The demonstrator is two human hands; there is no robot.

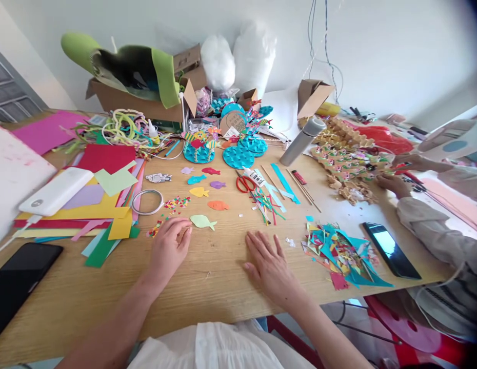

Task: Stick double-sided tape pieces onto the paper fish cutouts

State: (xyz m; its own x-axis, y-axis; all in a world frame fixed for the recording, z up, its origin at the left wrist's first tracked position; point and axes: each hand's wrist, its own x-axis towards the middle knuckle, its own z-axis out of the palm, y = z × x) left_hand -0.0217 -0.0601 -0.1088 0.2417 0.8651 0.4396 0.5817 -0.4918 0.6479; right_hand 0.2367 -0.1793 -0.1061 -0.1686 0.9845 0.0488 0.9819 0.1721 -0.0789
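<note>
My left hand (171, 243) rests on the wooden table with fingers loosely curled and a gap at the thumb; I see nothing in it. Its fingertips are beside a light green paper fish (202, 221). Palm down and fingers stretched out, my right hand (267, 259) lies flat on the wood. Beyond the green fish are an orange paper fish (218, 205), a yellow one (199, 192), a blue one (196, 180) and several others. Small coloured paper bits (177, 204) lie beyond my left hand. Red-handled scissors (246, 183) and a glue tube (254, 177) lie farther off.
Left are stacked coloured paper (107, 159), a tape roll (147, 202), a white power bank (57, 190) and a black phone (21, 287). Right are paper scraps (338, 251), another phone (392, 251) and a co-worker's hands (394, 184). A grey flask (303, 141) stands behind.
</note>
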